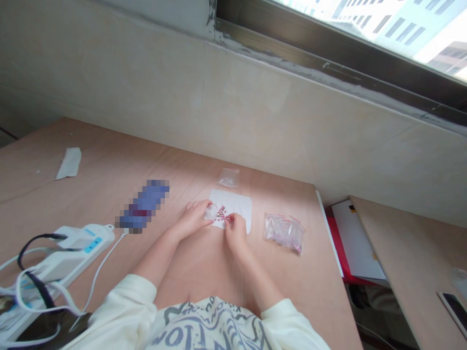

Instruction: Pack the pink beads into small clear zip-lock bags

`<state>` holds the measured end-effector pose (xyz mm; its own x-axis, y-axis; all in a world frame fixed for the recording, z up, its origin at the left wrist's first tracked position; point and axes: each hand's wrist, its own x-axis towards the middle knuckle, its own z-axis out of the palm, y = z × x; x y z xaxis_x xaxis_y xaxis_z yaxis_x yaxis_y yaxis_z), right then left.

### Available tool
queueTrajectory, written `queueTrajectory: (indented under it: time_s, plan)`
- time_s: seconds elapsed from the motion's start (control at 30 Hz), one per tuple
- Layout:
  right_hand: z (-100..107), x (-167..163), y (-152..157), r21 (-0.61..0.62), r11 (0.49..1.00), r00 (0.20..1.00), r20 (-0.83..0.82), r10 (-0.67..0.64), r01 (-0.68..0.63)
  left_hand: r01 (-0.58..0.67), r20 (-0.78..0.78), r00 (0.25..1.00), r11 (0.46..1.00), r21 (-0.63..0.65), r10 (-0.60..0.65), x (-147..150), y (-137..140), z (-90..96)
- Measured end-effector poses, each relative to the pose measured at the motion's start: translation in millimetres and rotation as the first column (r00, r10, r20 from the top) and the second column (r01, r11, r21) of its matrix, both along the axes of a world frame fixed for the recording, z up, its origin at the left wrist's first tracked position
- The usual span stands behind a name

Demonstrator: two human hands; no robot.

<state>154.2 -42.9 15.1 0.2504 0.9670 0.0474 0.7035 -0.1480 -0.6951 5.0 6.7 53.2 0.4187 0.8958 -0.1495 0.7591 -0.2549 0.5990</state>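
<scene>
My left hand pinches a small clear plastic bag between thumb and fingers, at the left edge of a white sheet of paper. On that sheet lies a small pile of pink and dark beads. My right hand is at the pile's right side, thumb and fingertips pressed together. Whatever is between those fingertips is too small to make out.
Behind the paper lies another clear bag. Several zip bags with purplish contents are to the right. A blurred blue phone, a power strip with cables and a paper scrap occupy the left.
</scene>
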Motion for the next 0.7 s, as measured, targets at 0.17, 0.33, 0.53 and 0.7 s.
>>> queueTrajectory:
  time_s: [0.17, 0.33, 0.53, 0.7]
  plan:
    - [-5, 1, 0, -0.012, 1.000, 0.994, 0.105, 0.010, -0.009, -0.004, -0.007, 1.000, 1.000, -0.004, 0.004, 0, 1, -2.8]
    - [6, -5, 1, 0.051, 0.999, 0.998, -0.057, 0.001, 0.001, 0.011, -0.013, 1.000, 1.000, 0.001, -0.011, 1, 1, -5.0]
    - [10, -7, 10, 0.085, 0.996, 0.992, -0.118, 0.031, -0.021, 0.017, -0.010, 1.000, 1.000, -0.001, -0.017, 2, 0, -4.0]
    - [-5, 6, 16, 0.003, 1.000, 1.000, 0.005, 0.021, -0.021, 0.004, -0.014, 1.000, 1.000, -0.002, -0.004, 0, 1, -1.3]
